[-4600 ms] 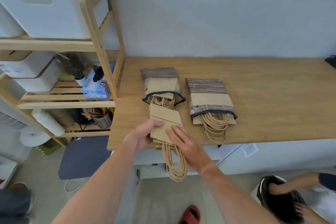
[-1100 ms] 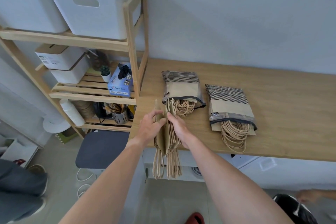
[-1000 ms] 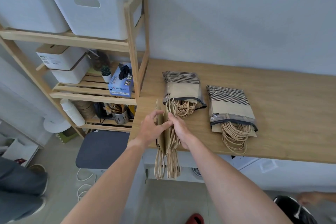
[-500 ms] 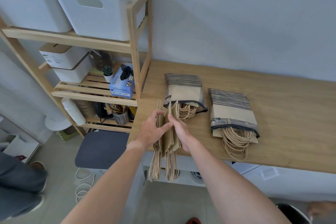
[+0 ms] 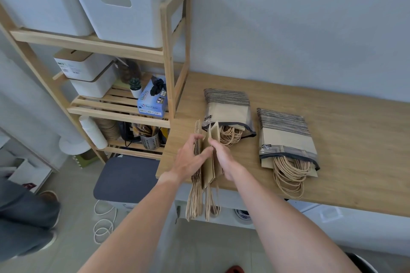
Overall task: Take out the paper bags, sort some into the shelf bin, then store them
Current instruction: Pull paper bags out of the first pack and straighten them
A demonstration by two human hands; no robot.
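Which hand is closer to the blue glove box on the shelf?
The left hand. It holds the left side of the paper bags, just right of and below the glove box. The right hand is on the bags' far side.

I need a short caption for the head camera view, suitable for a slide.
Both hands, left hand and right hand, hold a stack of paper bags upright at the wooden table edge.

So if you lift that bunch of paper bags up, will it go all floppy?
Probably only partly. The folded paper bags stand on edge between both hands, so the paper looks fairly stiff. Their twine handles dangle off the table, so those likely swing. The bunch might fan apart.
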